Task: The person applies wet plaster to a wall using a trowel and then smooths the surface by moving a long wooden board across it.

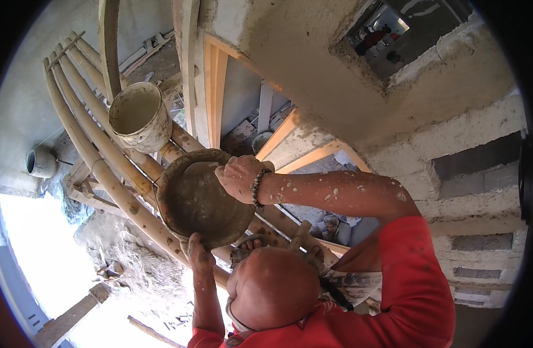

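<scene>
A round, mortar-stained basin (205, 203) is tilted above the poles, its inside coated with grey-brown residue. My right hand (243, 177), with a beaded bracelet and splashed forearm, is closed at the basin's upper right rim. At its lower left edge, my left hand (198, 253) grips the rim from below. Beyond the basin stands a pale bucket (140, 119) smeared with mortar; neither hand touches it. Red sleeves cover my upper arms. A rounded bare-skinned form (278, 287) between the arms hides part of what lies beneath.
Long bamboo poles (98, 162) run from upper left under the basin. Upright timbers (188, 64) and orange-edged boards (217, 93) stand beyond. A rough plastered wall (336, 87) with openings fills the right. Rubble (113, 269) lies below left, beside glaring light. Another bucket (41, 163) is far left.
</scene>
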